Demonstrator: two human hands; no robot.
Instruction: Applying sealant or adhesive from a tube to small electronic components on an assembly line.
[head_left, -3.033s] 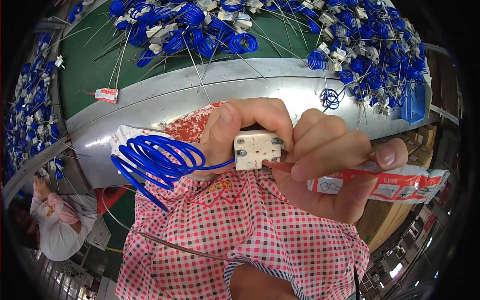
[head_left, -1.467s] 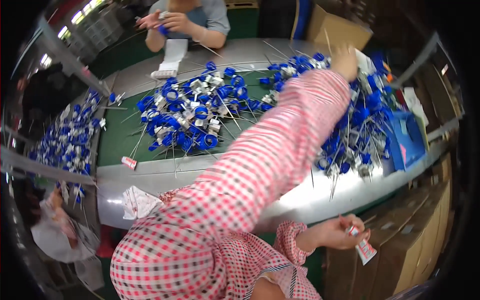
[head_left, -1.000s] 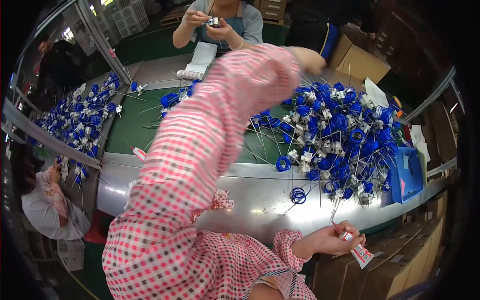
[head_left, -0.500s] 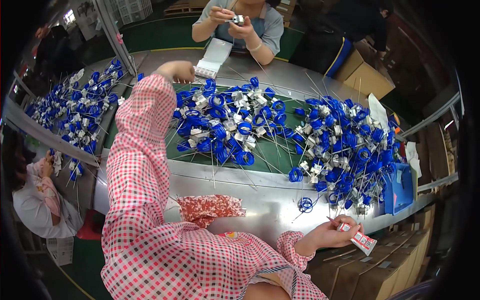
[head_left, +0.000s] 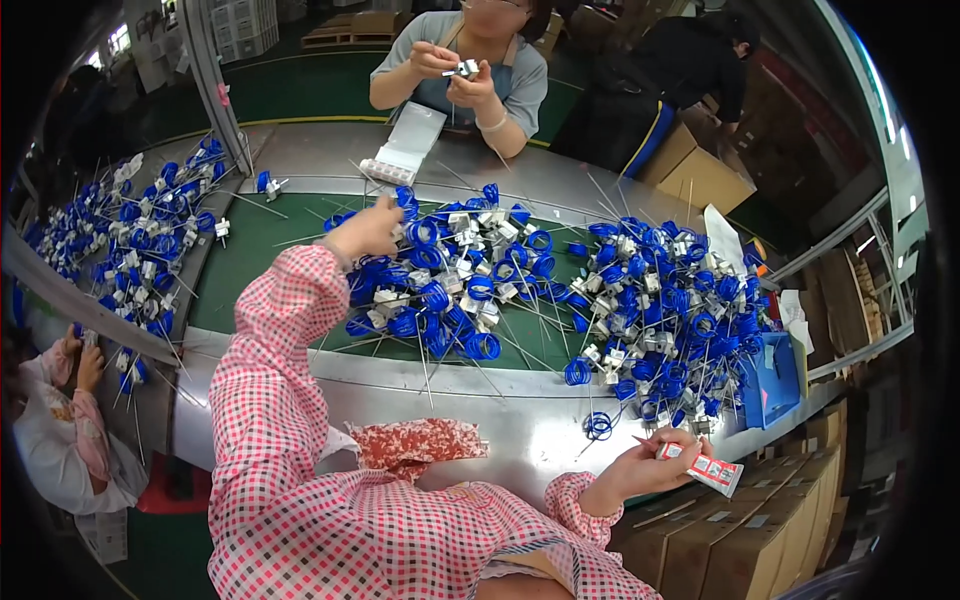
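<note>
My left hand (head_left: 368, 234) reaches over the near-left edge of the middle heap (head_left: 470, 262) of blue wire coils with white blocks and thin metal rods. Its bent fingers look apart beside a blue coil (head_left: 404, 198), and nothing held shows between them; the fingertips partly blend with the heap. Low on the right, past the front edge of the metal table, my right hand (head_left: 660, 460) grips a small red and white squeeze tube (head_left: 712, 473). A pointed reddish tip sticks out of that fist to the left.
A second heap (head_left: 670, 310) lies to the right, beside a blue bin (head_left: 772, 380). A mottled red cloth (head_left: 420, 444) rests on the metal ledge. Across the table a co-worker (head_left: 460, 70) handles a small part behind an open white box (head_left: 410, 145). Cartons (head_left: 760, 520) stand lower right.
My left hand has come back from beside the white box to the coil heap. My right hand still holds the tube, now lying flatter. The whole view has shifted slightly.
</note>
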